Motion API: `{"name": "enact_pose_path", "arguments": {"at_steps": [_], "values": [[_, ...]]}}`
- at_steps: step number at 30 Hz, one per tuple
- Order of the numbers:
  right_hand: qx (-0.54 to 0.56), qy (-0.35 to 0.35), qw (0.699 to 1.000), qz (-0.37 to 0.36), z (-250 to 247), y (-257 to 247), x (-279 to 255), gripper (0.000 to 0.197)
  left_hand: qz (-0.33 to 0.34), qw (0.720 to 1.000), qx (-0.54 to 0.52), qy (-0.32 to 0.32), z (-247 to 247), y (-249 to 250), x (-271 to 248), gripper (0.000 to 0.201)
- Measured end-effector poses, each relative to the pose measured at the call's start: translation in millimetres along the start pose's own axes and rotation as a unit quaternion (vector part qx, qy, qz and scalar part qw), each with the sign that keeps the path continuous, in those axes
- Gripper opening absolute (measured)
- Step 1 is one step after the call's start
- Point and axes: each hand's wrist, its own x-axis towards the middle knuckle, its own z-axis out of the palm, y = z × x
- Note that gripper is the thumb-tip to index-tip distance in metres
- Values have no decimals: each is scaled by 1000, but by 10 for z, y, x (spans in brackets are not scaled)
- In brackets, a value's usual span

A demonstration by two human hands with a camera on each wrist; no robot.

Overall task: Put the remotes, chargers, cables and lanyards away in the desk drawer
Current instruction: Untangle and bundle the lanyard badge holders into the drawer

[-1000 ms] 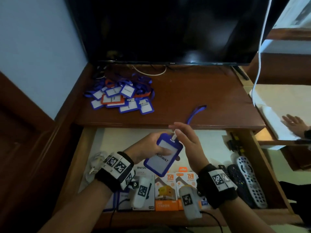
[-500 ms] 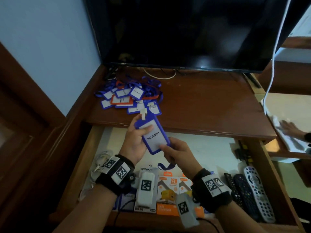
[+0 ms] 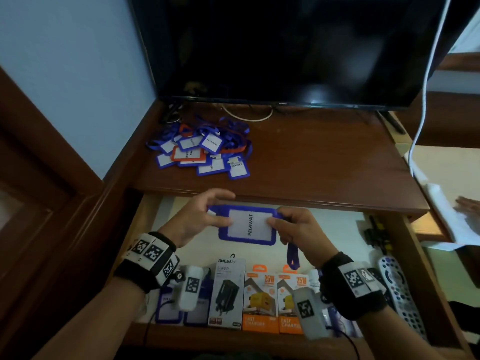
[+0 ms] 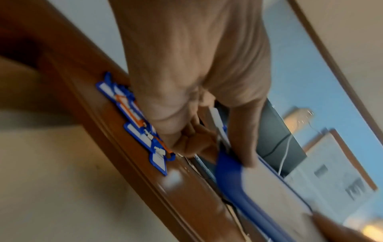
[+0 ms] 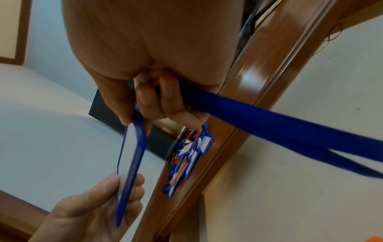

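We are pinching a badge (image 3: 246, 226) by both ends, left hand (image 3: 200, 216) and right hand (image 3: 298, 227), above the drawer's (image 3: 423, 281) back edge; its strap (image 3: 292, 255) is dangling and risks snagging the chargers (image 3: 262, 300).

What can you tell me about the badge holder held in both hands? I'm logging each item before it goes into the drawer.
The badge holder is a blue-framed, plastic-looking sleeve with a white card reading PELAWAT. It is held roughly flat and sideways above the open drawer, touching nothing but the hands. The left hand pinches its left end, the right hand its right end. Its blue strap hangs below the right hand.
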Motion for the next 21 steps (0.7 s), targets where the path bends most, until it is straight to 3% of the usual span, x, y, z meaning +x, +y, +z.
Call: {"name": "enact_pose_path", "arguments": {"at_steps": [2, 4, 8, 11, 15, 21], "values": [[-18, 1, 1000, -3, -15, 14, 4, 24, -21, 992, 106, -63, -23, -7, -6, 30], [-26, 4, 1000, 0, 1, 18, 6, 24, -37, 984, 142, -99, -12, -5, -15, 20], [48, 16, 998, 38, 37, 59, 17, 25, -35, 985, 146, -83, -27, -29, 7, 16], [112, 27, 991, 70, 30, 182, 54, 30, -35, 989, 136, -45, -63, -50, 10, 17], [104, 35, 989, 96, 67, 324, 49, 33, -4, 997, 67, 23, -130, -67, 12, 18], [75, 20, 992, 103, 177, 359, -10, 31, 29, 969, -5, 244, -100, -146, 138, 9]]}}
